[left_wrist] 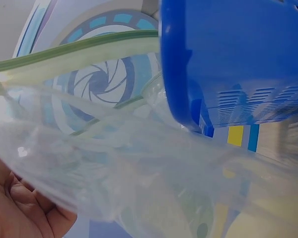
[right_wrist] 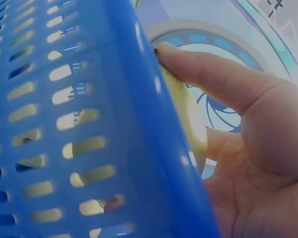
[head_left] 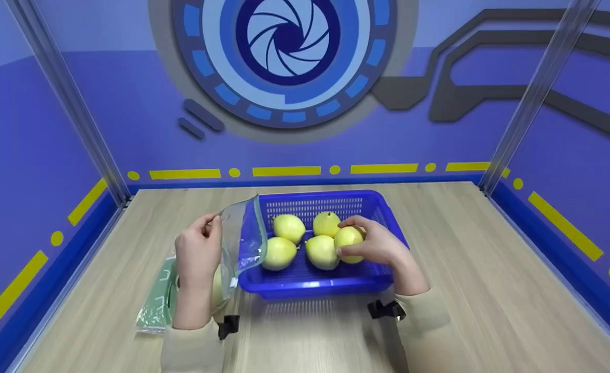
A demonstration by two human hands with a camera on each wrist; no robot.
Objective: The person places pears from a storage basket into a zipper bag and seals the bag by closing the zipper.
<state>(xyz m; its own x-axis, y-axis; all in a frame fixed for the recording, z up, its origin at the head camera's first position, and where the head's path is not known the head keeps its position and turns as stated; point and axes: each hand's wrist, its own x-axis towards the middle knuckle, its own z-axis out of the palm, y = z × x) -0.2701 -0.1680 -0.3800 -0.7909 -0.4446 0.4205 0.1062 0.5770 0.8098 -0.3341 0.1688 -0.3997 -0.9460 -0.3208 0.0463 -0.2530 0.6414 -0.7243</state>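
Observation:
In the head view my left hand (head_left: pixel 199 254) pinches the edge of a clear zip bag (head_left: pixel 232 233), whose green-rimmed mouth gapes toward the basket. A pale yellow-green fruit shows through the lower part of the bag, partly hidden by my left wrist. My right hand (head_left: pixel 380 243) grips a yellow-green pear (head_left: pixel 349 243) inside the blue basket (head_left: pixel 315 288). Other pears (head_left: pixel 280 254) lie in the basket to its left. The left wrist view shows the clear film of the bag (left_wrist: pixel 104 163) beside the basket. Over the basket's rim, the right wrist view shows the held pear (right_wrist: pixel 191 119).
A green plastic packet (head_left: pixel 154 305) lies on the wooden table (head_left: pixel 491 290), left of the basket and partly under my left arm. Blue printed walls (head_left: pixel 294 150) enclose the table at the back and sides.

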